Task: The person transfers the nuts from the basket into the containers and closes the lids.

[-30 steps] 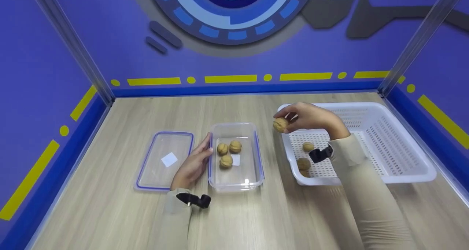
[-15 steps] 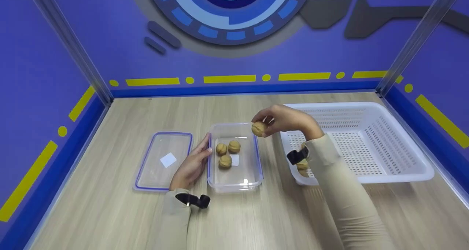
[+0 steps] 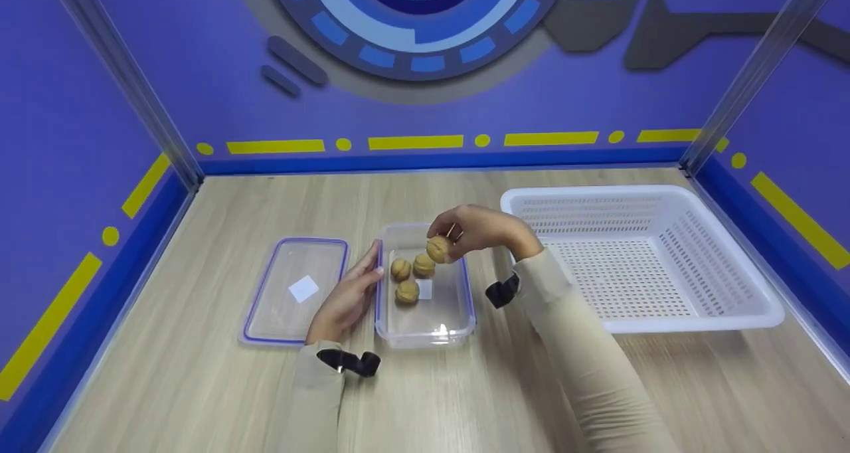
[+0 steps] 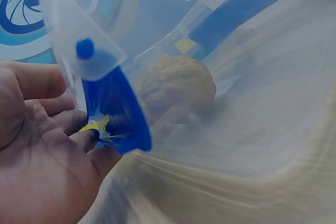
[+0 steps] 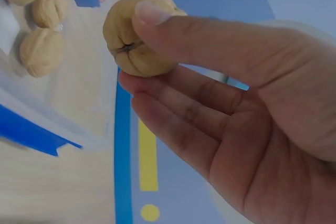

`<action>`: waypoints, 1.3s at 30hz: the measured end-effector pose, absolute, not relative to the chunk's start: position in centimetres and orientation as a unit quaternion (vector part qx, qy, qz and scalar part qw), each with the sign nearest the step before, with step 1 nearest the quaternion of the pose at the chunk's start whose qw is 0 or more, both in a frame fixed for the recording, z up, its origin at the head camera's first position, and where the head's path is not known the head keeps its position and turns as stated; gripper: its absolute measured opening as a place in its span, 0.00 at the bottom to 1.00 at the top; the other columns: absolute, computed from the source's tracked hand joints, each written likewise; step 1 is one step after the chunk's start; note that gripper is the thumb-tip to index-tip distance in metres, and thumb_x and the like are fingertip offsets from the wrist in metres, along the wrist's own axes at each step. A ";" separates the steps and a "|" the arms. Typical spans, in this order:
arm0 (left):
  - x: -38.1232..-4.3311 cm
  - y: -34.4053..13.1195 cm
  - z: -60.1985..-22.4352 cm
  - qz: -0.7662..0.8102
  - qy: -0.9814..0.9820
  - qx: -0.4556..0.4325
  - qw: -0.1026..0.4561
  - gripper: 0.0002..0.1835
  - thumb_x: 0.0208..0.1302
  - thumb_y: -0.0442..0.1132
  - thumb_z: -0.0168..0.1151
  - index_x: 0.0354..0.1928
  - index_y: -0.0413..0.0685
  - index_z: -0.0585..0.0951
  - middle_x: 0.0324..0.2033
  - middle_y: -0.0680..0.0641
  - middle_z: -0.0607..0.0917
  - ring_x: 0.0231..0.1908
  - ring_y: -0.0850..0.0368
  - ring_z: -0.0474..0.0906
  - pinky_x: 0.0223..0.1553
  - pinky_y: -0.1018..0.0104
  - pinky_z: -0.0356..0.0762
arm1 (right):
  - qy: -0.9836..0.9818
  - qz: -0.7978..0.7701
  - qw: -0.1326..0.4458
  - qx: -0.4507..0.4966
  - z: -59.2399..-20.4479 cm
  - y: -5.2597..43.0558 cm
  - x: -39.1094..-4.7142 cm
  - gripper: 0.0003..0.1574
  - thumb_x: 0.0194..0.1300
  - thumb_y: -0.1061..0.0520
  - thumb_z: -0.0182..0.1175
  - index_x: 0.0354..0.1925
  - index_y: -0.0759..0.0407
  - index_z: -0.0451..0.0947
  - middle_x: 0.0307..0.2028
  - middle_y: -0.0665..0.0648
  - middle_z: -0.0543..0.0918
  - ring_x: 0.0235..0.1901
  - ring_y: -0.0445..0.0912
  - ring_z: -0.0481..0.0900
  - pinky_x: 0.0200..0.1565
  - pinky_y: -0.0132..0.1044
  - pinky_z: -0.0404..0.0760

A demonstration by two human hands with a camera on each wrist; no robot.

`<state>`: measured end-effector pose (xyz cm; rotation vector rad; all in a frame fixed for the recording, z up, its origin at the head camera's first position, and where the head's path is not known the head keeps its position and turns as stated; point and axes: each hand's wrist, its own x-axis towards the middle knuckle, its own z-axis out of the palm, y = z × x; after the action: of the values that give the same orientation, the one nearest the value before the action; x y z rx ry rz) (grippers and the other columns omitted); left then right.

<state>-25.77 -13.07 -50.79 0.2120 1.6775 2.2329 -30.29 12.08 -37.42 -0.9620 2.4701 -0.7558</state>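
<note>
My right hand (image 3: 481, 230) pinches a walnut (image 3: 439, 248) between thumb and fingers above the right side of the clear plastic box (image 3: 425, 323). In the right wrist view the thumb lies across this walnut (image 5: 139, 51), with the fingers beneath it. Three more walnuts lie inside the box, including a front walnut (image 3: 407, 292). My left hand (image 3: 346, 300) rests against the box's left side, its fingers extended. The left wrist view shows those fingers touching a blue side latch (image 4: 118, 111); a walnut (image 4: 181, 85) appears through the cloudy wall.
A clear lid with a blue seal (image 3: 279, 313) lies flat left of the box. On the right stands a white perforated basket (image 3: 737, 323); my right forearm covers its near left corner. Blue panels (image 3: 425, 121) enclose the wooden table (image 3: 425, 400) at the back and sides.
My right hand has carried the walnut left from the basket's left edge to over the box. The left hand and the box stay in place.
</note>
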 end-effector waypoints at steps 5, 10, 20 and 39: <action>-25.8 -13.1 -50.8 0.783 0.595 0.072 0.166 0.34 0.72 0.31 0.41 0.76 0.47 0.45 0.76 0.49 0.38 0.75 0.53 0.27 0.75 0.59 0.26 | 0.890 -0.254 0.199 -0.323 -38.3 10.8 -30.3 0.25 0.50 0.66 0.69 0.50 0.60 0.80 0.45 0.62 0.85 0.46 0.53 0.82 0.50 0.42 0.83; -25.9 -13.1 -50.9 0.786 0.590 0.076 0.167 0.33 0.72 0.30 0.41 0.76 0.47 0.45 0.76 0.49 0.37 0.75 0.53 0.26 0.75 0.58 0.26 | 0.898 -0.235 0.212 -0.306 -39.0 9.7 -30.3 0.26 0.48 0.65 0.70 0.49 0.58 0.80 0.46 0.62 0.85 0.47 0.52 0.81 0.51 0.42 0.82; -26.0 -13.2 -51.1 0.784 0.592 0.091 0.164 0.33 0.72 0.29 0.39 0.76 0.45 0.44 0.76 0.47 0.37 0.75 0.52 0.26 0.75 0.58 0.26 | 0.907 -0.211 0.247 -0.268 -40.6 8.1 -30.3 0.25 0.46 0.65 0.71 0.47 0.57 0.80 0.44 0.59 0.85 0.41 0.46 0.79 0.45 0.37 0.80; -25.8 -13.2 -50.9 0.783 0.595 0.073 0.167 0.34 0.72 0.31 0.42 0.76 0.49 0.45 0.76 0.51 0.38 0.75 0.55 0.28 0.76 0.60 0.28 | 0.922 -0.163 0.268 -0.225 -42.2 7.6 -30.3 0.26 0.46 0.64 0.72 0.48 0.55 0.82 0.48 0.57 0.83 0.48 0.50 0.79 0.54 0.43 0.78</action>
<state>-25.84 -13.17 -50.85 0.2074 1.6940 2.2271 -30.28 7.60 -42.21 -0.6081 2.4887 -0.4384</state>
